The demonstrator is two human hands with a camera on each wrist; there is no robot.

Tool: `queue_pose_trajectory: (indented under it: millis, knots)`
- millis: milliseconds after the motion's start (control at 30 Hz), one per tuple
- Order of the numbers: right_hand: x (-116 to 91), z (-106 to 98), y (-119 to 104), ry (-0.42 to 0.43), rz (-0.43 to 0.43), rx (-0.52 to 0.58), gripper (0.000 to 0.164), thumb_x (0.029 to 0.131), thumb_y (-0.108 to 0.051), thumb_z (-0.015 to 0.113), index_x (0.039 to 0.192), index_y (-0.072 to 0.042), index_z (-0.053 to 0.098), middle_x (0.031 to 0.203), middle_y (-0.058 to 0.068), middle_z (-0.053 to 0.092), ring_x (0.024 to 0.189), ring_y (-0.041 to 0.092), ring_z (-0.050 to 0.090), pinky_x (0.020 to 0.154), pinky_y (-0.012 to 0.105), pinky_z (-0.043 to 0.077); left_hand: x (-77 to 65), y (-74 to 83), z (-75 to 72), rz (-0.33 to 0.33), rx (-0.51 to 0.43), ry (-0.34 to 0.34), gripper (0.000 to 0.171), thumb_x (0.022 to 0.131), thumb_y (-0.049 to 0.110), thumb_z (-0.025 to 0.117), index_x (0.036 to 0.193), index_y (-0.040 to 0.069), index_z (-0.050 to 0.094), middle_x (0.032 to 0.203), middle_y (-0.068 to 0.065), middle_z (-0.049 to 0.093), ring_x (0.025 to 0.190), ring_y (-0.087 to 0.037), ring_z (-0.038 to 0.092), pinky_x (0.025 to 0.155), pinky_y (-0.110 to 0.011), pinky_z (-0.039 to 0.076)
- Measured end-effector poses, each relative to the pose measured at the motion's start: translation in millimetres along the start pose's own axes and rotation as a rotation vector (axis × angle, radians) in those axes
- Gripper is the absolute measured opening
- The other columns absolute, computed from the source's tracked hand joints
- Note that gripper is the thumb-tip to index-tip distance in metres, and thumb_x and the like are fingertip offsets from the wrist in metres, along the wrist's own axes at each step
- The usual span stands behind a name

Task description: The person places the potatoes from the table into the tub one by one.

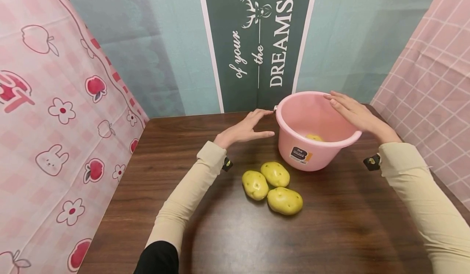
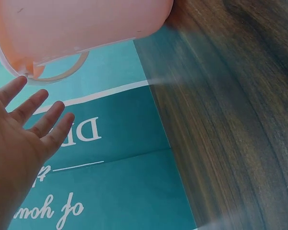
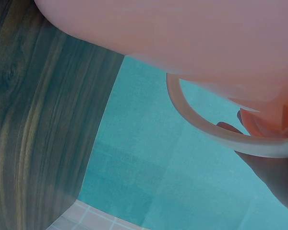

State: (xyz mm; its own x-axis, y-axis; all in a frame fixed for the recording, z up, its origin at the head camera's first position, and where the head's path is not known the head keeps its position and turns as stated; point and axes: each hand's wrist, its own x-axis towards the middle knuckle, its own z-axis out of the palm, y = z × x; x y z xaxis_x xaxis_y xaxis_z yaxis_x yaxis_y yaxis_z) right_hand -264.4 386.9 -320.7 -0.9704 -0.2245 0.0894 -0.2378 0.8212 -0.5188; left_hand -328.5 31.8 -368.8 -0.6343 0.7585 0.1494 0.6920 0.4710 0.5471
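Note:
A pink bucket (image 1: 315, 155) stands at the back right of the table, its mouth tilted slightly forward in view. Part of a yellow potato-like piece (image 1: 313, 137) shows inside it. Left of the bucket, my left hand (image 1: 249, 128) is spread, thumb apart; its fingertips reach the handle joint on the rim, and I cannot tell if they touch. My right hand (image 1: 352, 113) lies with straight fingers over the right rim. The right wrist view shows it partly behind the bucket's pale handle (image 3: 197, 115). Three yellow potatoes (image 1: 255, 185) sit together in front of the bucket.
The dark wooden table (image 1: 220, 241) ends at the back against a blue-green cloth (image 1: 165, 54) with lettering. A pink patterned cloth (image 1: 62, 143) hangs on the left, a pink checked one (image 1: 437, 82) on the right, close to my right arm.

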Motion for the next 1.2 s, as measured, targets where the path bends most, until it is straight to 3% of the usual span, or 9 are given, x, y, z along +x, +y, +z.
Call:
queue_pose_trajectory:
  millis: [700, 1200]
  knots:
    - [1, 0, -1, 0.023, -0.035, -0.007, 0.049, 0.101, -0.037, 0.026, 0.146, -0.016, 0.031, 0.153, 0.017, 0.016, 0.138, 0.043, 0.01, 0.102, 0.068, 0.008, -2.1, -3.8, 6.7, -0.011, -0.022, -0.025, 0.078, 0.079, 0.064, 0.057, 0.143, 0.03, 0.027, 0.143, 0.009, 0.027, 0.138, -0.015, 0.018, 0.11, -0.04, 0.024]
    - [-1, 0, -1, 0.019, -0.014, -0.008, 0.05, 0.101, -0.039, 0.026, 0.146, -0.016, 0.03, 0.153, 0.017, 0.015, 0.138, 0.043, 0.01, 0.101, 0.068, 0.008, -2.6, -6.8, 13.1, 0.001, -0.015, -0.031, 0.076, 0.08, 0.064, 0.055, 0.143, 0.033, 0.026, 0.142, 0.008, 0.029, 0.135, -0.014, 0.021, 0.108, -0.04, 0.028]
